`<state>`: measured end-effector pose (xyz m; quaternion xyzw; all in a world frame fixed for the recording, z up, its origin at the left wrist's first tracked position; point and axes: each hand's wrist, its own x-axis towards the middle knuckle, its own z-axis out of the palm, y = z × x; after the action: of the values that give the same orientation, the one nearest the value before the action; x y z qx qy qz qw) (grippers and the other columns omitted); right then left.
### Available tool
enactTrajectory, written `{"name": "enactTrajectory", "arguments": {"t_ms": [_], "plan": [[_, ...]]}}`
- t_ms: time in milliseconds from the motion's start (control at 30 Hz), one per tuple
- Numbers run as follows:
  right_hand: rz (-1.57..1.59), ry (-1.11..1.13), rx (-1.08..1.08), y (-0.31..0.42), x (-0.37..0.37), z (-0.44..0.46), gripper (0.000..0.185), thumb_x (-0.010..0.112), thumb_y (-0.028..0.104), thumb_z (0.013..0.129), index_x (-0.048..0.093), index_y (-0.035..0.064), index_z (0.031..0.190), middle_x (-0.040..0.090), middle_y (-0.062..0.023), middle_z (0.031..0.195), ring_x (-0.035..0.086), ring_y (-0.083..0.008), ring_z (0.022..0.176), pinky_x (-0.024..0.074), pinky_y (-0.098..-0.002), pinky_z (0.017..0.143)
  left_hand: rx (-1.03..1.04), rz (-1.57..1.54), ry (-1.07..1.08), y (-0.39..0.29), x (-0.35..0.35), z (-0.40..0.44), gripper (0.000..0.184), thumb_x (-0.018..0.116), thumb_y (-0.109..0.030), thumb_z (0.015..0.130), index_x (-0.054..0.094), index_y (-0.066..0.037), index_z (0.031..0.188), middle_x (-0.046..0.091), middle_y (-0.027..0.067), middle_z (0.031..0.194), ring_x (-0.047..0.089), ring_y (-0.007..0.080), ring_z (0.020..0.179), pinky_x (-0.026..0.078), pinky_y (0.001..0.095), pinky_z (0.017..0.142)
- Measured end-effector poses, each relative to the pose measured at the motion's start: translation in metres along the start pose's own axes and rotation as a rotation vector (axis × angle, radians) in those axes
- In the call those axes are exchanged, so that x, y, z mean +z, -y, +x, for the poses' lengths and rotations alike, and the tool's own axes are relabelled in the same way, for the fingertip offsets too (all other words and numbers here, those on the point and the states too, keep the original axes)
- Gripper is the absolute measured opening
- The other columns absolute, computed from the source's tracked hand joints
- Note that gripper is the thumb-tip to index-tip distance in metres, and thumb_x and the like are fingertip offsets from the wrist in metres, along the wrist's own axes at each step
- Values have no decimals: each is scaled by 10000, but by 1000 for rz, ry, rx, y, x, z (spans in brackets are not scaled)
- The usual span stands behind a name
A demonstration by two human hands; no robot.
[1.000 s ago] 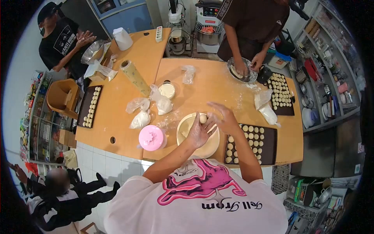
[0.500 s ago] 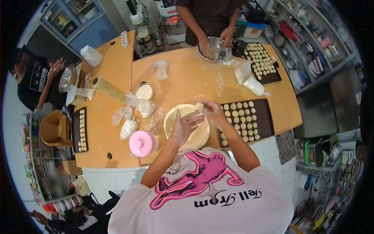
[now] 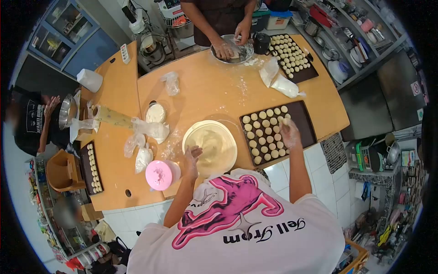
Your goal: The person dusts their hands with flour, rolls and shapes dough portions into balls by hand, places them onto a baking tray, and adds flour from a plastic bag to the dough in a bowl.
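Note:
My right hand [image 3: 291, 134] is over the dark baking tray [image 3: 305, 114], its fingertips around a small pale dough ball [image 3: 286, 120]. Rows of similar dough balls cover the left and middle of that tray. Partly hidden by the hand, the ball's underside cannot be judged as touching the tray or not. My left hand [image 3: 193, 158] is at the left rim of a wide cream-coloured bowl [image 3: 232, 157], fingers loosely apart and holding nothing. Pale powder or dough residue lies inside the bowl. Beside this hand stands a tub with a pink lid [image 3: 159, 175].
Across the table, a co-worker's hands [image 3: 223, 49] work in a metal bowl [image 3: 248, 54]. Another tray of dough balls [image 3: 292, 57], bags of white powder [image 3: 285, 86] and a plastic roll [image 3: 114, 116] lie around. A second person stands at the left.
My right hand has moved from above the bowl to the tray on the right, carrying the dough ball. My left hand has drawn back leftward to the bowl's rim.

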<state>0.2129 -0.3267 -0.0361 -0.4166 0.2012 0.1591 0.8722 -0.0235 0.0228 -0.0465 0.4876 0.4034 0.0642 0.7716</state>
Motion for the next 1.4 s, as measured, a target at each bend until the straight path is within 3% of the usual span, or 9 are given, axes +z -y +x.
{"name": "enactTrajectory", "arguments": {"t_ms": [200, 300, 533, 633, 833, 933, 1233, 1400], "plan": [[-669, -276, -337, 35, -38, 88, 227, 610, 16, 817, 579, 20, 1042, 616, -76, 897, 611, -139, 800, 523, -258, 679, 325, 307, -94, 17, 19, -1, 341, 459, -279, 952, 597, 33, 974, 634, 120, 934, 567, 158, 888, 428, 284, 819], [-1129, -262, -461, 41, -63, 122, 302, 675, 32, 714, 609, -1, 1006, 660, -109, 904, 636, -186, 825, 516, -301, 746, 354, 432, -88, 4, 26, -12, 303, 495, -241, 943, 597, 43, 969, 635, 114, 916, 566, 153, 873, 429, 279, 815], [-1304, -465, -436, 32, -38, 112, 299, 629, 67, 726, 650, 29, 1021, 663, -169, 984, 643, -273, 925, 498, -354, 830, 335, 391, -104, 14, 20, -4, 320, 508, -250, 939, 601, 48, 1006, 641, 119, 944, 577, 156, 895, 426, 276, 834], [-1347, -427, -524, 29, -41, 122, 317, 652, 77, 716, 643, 31, 1030, 657, -171, 997, 636, -295, 942, 493, -367, 848, 290, 447, -117, 9, 21, -7, 319, 511, -247, 938, 596, 51, 1014, 640, 122, 961, 577, 160, 913, 423, 275, 845], [-1362, -355, -524, 27, -35, 130, 335, 678, 79, 722, 633, 39, 1051, 653, -148, 1020, 629, -292, 962, 490, -367, 857, 301, 403, -116, 14, 18, -2, 321, 508, -250, 939, 584, 46, 1039, 630, 120, 984, 566, 157, 925, 415, 273, 853], [-1436, -358, -508, 28, -34, 133, 349, 657, 19, 727, 624, 21, 1075, 674, -137, 969, 655, -223, 904, 511, -324, 794, 292, 387, -134, 17, 16, 0, 315, 509, -252, 938, 586, 39, 1031, 625, 111, 968, 558, 147, 905, 414, 269, 838], [-1471, -340, -473, 38, -20, 119, 387, 689, 144, 692, 638, 27, 1057, 673, -139, 945, 652, -258, 891, 502, -368, 806, 326, 368, -165, 20, 18, 0, 297, 516, -243, 935, 587, 37, 1005, 623, 98, 934, 552, 135, 877, 418, 262, 810], [-1453, -451, -479, 37, -19, 122, 328, 666, 148, 737, 647, 29, 1041, 674, -140, 935, 650, -266, 885, 500, -369, 808, 308, 394, -168, 14, 20, -5, 281, 518, -226, 935, 590, 40, 987, 628, 96, 928, 558, 129, 874, 421, 259, 807]]}}
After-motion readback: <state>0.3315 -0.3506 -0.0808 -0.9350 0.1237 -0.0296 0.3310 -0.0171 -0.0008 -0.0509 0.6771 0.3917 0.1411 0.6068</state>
